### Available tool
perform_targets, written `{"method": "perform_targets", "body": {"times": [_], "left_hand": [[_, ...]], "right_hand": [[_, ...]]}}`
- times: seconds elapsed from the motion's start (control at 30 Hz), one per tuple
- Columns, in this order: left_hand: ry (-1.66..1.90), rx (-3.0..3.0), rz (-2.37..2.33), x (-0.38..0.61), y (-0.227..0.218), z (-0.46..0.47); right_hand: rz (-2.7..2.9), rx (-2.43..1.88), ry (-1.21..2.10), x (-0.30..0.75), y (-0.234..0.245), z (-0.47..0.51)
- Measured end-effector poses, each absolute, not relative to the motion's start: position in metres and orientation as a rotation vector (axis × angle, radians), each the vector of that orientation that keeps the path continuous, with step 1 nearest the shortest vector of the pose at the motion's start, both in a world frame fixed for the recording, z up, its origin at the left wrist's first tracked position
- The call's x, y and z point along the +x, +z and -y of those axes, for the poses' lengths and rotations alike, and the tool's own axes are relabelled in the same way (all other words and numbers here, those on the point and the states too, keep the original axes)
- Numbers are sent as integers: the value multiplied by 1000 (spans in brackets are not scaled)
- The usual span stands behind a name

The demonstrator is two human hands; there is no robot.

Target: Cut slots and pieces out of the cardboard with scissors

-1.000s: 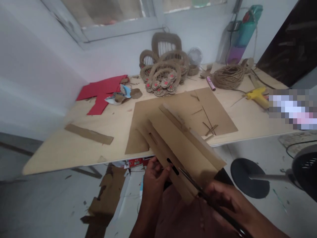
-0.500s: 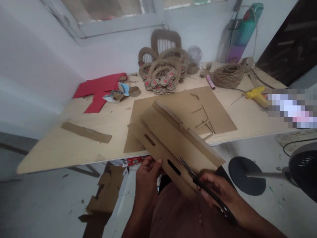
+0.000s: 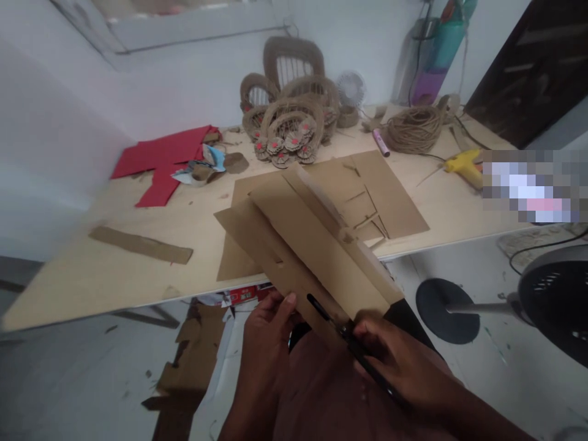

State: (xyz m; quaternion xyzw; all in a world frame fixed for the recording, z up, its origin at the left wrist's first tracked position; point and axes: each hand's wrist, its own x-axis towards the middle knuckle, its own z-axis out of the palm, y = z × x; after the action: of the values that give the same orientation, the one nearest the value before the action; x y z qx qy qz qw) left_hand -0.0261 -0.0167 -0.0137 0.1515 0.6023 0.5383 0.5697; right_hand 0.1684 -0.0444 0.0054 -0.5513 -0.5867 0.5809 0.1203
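A folded piece of brown cardboard (image 3: 321, 245) slants across the front edge of the table, over my lap. My left hand (image 3: 271, 324) pinches its lower left edge, thumb on top and fingers beneath. My right hand (image 3: 390, 352) grips black-handled scissors (image 3: 372, 367), pointing up and left at the cardboard's near strip. The blades lie along that strip, close to a dark slot; where blade and slot meet is hard to make out. A cut or torn edge runs lengthwise between the near strip and the wider panel.
Under the cardboard lies a larger cardboard sheet (image 3: 395, 196) with thin scraps. Behind stand woven twine baskets (image 3: 289, 116), a twine coil (image 3: 413, 130) and a yellow glue gun (image 3: 463, 166). Red sheets (image 3: 160, 153) and a cardboard strip (image 3: 142, 244) lie left. A black fan (image 3: 555, 300) stands right.
The scissors have shifted left and down against the near strip, with my right hand following. The near strip's far end has swung left, away from the wider panel. The camera view has shifted slightly.
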Motion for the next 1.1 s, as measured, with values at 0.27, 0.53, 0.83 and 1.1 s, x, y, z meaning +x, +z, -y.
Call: {"method": "perform_targets", "body": {"times": [0.27,0.53,0.83,1.1], "left_hand": [[1252,413,-1379,-25,-19,22],[1246,419,-1349,-23,-18,27],[1261,347,-1387,-18,-11,29],[1304,317,-1346,-15,-7,27]], "right_hand": [[1669,-1507,1734,160,3,40],[1751,-1577,1614,154,10,38],[1901,-1731,1528,152,23,32],[1871,-1705,1565,147,23,27]]}}
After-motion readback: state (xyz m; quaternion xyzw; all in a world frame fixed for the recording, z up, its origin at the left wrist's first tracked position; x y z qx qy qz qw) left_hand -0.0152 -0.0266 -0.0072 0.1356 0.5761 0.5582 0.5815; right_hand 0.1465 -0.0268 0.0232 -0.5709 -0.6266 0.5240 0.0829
